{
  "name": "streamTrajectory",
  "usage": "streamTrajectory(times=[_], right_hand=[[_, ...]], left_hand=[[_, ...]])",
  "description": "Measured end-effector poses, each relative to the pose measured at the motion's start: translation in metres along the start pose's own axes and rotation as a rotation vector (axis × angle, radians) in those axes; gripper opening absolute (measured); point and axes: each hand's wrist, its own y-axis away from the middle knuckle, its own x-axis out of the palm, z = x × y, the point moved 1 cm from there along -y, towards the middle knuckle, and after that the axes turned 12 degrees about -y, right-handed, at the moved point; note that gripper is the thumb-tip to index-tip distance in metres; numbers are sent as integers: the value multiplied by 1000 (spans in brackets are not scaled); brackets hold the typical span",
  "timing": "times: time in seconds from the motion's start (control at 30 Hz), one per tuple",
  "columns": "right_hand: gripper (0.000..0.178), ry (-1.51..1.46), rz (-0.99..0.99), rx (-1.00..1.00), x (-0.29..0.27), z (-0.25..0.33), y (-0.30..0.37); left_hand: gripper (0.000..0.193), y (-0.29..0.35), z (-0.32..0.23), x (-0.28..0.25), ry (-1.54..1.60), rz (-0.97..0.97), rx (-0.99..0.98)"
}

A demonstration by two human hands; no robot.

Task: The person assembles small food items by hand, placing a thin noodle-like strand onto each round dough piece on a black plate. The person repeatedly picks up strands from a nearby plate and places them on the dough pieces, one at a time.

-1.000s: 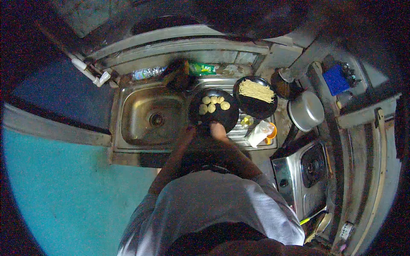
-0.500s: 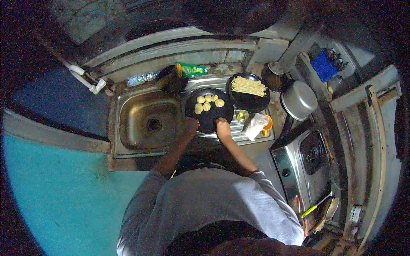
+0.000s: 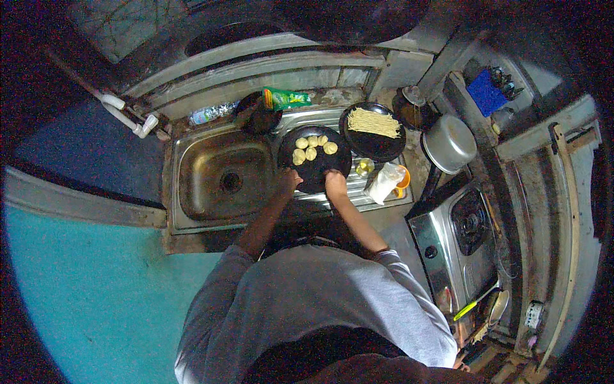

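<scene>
A round black plate (image 3: 312, 179) lies on the ribbed drainer beside the sink. Several pale dough balls (image 3: 311, 153) are grouped on its far half. My left hand (image 3: 290, 182) is closed at the near left of the rim, and my right hand (image 3: 335, 184) is closed at the near right. Both seem to grip the plate; their fingertips are partly hidden. A second dark plate (image 3: 371, 148), carrying a pile of cut noodles (image 3: 374, 122), stands at the far right. Nearest my right hand are a small glass of yellowish liquid (image 3: 365, 168) and a white plastic bag (image 3: 386, 183).
Left of the plates is a steel sink (image 3: 211, 205). An orange cup (image 3: 403, 179) stands behind the bag. A green packet (image 3: 286, 98) and clear bottle (image 3: 213, 114) line the back. Rightward are a silver pot (image 3: 449, 145) and gas stove (image 3: 441, 240).
The whole view has shifted slightly. Both hands stay at the plate's near rim, and the dough balls keep their arrangement.
</scene>
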Motion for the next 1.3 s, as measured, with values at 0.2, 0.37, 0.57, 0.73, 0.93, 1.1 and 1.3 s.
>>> streamTrajectory(times=[0.2,0.37,0.57,0.73,0.93,1.1,1.3], right_hand=[[16,-23,-17,-1,-12,23,-2],[16,17,34,94,-11,7,-3],[13,-24,-11,87,-15,16,-8],[16,17,-103,73,-8,-22,-36],[16,-50,-175,-143,19,30,-26],[19,-238,171,-8,29,33,-2],[18,-117,36,43,4,33,3]], left_hand=[[19,5,26,4,64,-186,283],[21,10,-6,-51,143,-311,272],[22,13,17,-27,376,-319,164],[23,8,-6,-62,286,-254,209],[21,13,11,-41,367,-265,209],[16,13,-9,-79,253,-109,162],[9,17,-13,-90,107,-546,381]])
